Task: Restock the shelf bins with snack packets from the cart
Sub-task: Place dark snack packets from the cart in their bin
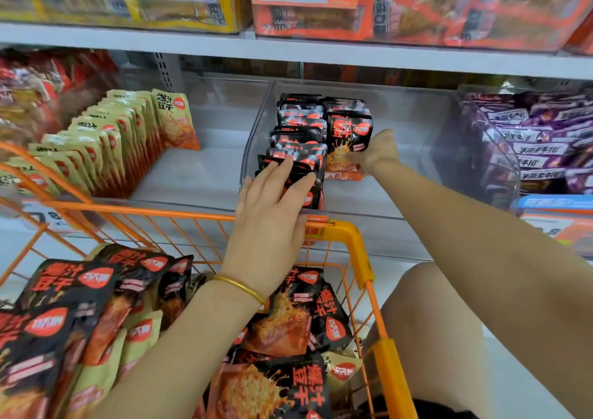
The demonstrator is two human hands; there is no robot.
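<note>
Snack packets [348, 136], flat, glossy, stand in clear bin [353, 197].

Wore a thin, plain gold bangle [240, 287] round the left wrist, a smooth ring with a bright sheen. Showed the left forearm [179, 348] and the right forearm [481, 242] bare right to the frame's edge. Had short nails on the left hand [269, 219], too blurred to tell their finish. Showed only the back of the right hand [380, 152], with the nails hidden. Had a bare knee [430, 316] in view at lower right. Wore a dark, probably black, garment [426, 410] at the bottom edge, with too little of it seen to tell its kind.
</note>
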